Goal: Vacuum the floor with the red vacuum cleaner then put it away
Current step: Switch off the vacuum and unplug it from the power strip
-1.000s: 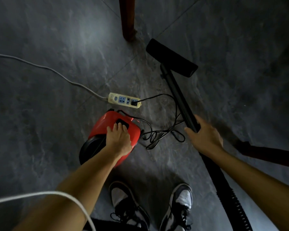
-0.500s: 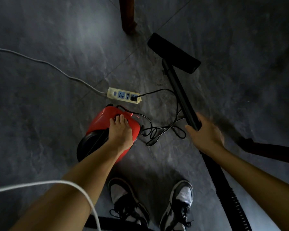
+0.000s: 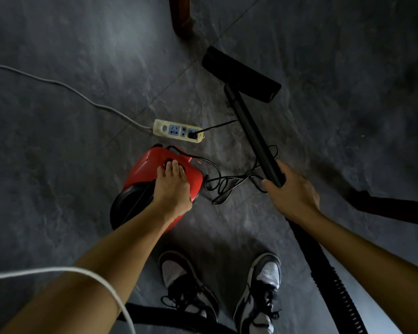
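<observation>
While the left hand [image 3: 173, 189] lays straight fingers on the vacuum [image 3: 143, 168] by the shoes [image 3: 176, 271], probably at its switch [image 3: 170, 161], the right hand [image 3: 292, 192] grips the wand [image 3: 248, 126], which points ahead

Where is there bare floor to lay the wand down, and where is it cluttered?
Bare floor lies left of the red vacuum cleaner below the grey cable, and right of the wand. Crowded between them: black cord loops, power strip.

Dark stone floor [image 3: 70, 165]: red vacuum cleaner [image 3: 152, 169], power strip [image 3: 177, 130], tangled cord [image 3: 229, 184].
</observation>
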Available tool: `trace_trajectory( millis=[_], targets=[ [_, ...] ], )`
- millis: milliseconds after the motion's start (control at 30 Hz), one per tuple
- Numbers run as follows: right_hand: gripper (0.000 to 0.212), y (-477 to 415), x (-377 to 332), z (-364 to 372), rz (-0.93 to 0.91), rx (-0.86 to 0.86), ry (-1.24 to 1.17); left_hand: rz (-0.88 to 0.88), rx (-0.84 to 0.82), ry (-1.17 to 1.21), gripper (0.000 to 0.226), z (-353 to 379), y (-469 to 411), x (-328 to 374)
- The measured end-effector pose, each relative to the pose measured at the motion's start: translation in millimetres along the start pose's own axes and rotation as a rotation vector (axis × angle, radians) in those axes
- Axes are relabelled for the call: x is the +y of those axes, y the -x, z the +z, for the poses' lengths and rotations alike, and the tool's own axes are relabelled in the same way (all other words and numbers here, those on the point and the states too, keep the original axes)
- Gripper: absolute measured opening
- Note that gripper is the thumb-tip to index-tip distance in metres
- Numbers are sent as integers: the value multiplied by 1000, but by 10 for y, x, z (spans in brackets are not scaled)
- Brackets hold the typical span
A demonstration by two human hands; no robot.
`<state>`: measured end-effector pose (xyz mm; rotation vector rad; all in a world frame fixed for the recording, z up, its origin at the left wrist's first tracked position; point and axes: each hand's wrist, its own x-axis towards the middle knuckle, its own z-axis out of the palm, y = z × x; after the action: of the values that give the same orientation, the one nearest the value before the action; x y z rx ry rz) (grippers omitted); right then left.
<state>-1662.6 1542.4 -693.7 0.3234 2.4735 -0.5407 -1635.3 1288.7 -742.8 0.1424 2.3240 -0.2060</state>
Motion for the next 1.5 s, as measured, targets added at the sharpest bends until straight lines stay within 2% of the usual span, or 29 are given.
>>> trace_trajectory(
  millis=[133,233,300,400,567,667,767,867,1033,1267,1500],
  targets=[
    [38,12,-69,-105,5,4,-22,56,135,67,69,-13,221,-56],
    [37,3,-211,-322,-13,11,-71,126,180,92,62,55,480,-140],
    [45,-54,-306,-491,1,29,-120,151,200,110,60,105,657,-192],
    [59,-189,-345,-710,47,45,-193,115,220,157,59,115,899,-215],
    [56,-280,-246,-999,112,143,-278,47,217,195,62,98,1296,-159],
    [56,-255,-45,-1013,156,234,-313,-4,205,239,55,104,1471,-33],
    [48,-213,220,-815,243,285,-352,-4,217,259,52,153,1546,161],
    [50,-126,586,-438,331,300,-375,40,234,268,53,295,1478,345],
    [49,93,1089,294,359,259,-333,60,240,331,54,640,1341,649],
    [44,367,1297,1092,367,231,-300,92,188,346,59,1160,1378,887],
    [53,302,1379,1488,454,112,-280,74,111,343,59,1441,1365,839]
  ],
)
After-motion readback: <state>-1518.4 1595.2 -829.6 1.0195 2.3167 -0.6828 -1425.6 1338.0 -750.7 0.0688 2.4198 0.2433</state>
